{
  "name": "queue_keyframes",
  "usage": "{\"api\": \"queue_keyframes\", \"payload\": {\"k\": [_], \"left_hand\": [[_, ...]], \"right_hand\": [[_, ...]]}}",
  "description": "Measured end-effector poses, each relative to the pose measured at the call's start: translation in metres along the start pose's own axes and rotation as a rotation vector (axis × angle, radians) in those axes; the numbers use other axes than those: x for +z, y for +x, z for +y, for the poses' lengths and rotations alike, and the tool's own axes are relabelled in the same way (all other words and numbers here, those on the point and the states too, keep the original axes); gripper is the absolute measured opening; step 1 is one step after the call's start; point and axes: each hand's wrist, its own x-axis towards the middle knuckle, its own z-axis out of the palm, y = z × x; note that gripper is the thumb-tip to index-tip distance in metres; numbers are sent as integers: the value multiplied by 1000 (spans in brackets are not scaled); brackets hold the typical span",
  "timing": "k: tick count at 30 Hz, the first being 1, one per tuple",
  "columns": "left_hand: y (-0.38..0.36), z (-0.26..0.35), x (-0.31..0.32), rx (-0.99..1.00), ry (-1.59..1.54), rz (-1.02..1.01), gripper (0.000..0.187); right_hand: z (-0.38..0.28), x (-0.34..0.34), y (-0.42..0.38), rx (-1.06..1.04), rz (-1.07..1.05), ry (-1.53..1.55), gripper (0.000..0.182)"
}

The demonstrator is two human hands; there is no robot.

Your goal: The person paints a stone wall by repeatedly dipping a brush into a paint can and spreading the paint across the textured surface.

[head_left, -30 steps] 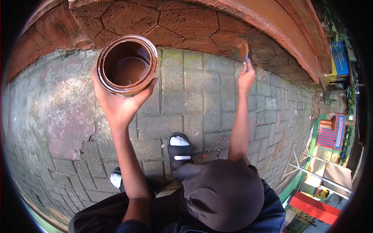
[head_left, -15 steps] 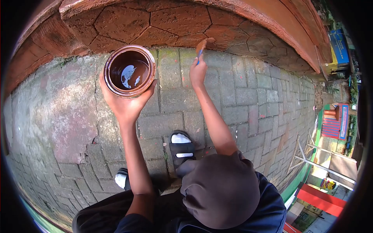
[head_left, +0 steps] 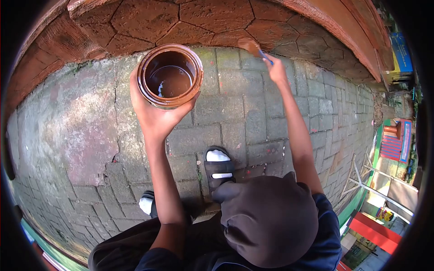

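My left hand [head_left: 156, 118] is wrapped round a round paint can [head_left: 197, 67] from below, its open top facing me. Glossy brown paint [head_left: 174, 83] lies inside, and brown smears coat the rim. In my right hand [head_left: 276, 71] is a paintbrush [head_left: 263, 55] with a blue handle, gripped near its end. The brown-coated bristles point up and left and touch, or nearly touch, the foot of the low wall [head_left: 217, 18]. That wall has a pattern of stone-like shapes in reddish brown. Its lower part right of the brush looks greyer and duller.
Grey paving bricks [head_left: 244, 113] run along the wall, with a worn reddish patch [head_left: 92, 158] at left. My sandalled foot [head_left: 219, 167] stands below the can. A dark cap [head_left: 271, 221] covers part of the lower view. A metal frame [head_left: 361, 180] stands at right.
My right hand has moved right along the wall's base, and the brush now tilts left instead of upright. The can has shifted slightly right and up in view, its paint surface showing different reflections.
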Motion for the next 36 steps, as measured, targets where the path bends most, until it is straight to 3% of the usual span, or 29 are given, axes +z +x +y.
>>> {"api": "queue_keyframes", "payload": {"k": [2,6,9,11,16,18,19,21,23,29,30,33,36], "left_hand": [[0,4,2,-43,-5,11,94],[-4,-5,7,-40,19,7,90],[-5,-1,12,-62,-22,-1,89],[-5,0,15,-57,-41,5,90],[-5,2,11,-44,-8,35,90],[-3,4,7,-52,-3,35,92],[0,8,6,-83,-26,13,97],[4,10,4,-61,-27,12,97],[11,7,-4,-37,-25,21,97],[8,1,-15,-70,-4,50,97],[6,-1,-16,-111,8,50,97],[6,-4,-18,-99,74,69,96],[6,-1,-13,-165,44,58,92]], "right_hand": [[20,-31,-2,113,19,-63,30],[6,-3,-14,242,198,-56,28],[-58,43,-25,243,310,-13,23],[-98,67,-31,197,267,211,20],[-188,121,-31,101,25,367,20],[-209,126,-26,-122,-74,450,22],[-210,121,-22,-106,-125,499,23],[-196,99,-19,-108,-196,424,30],[-162,74,-19,-81,-124,365,33],[-29,-20,-27,62,254,-39,35],[-19,-33,-31,64,262,-56,35],[-9,-58,-35,226,577,192,35],[-11,-39,-19,55,736,101,33]]}}
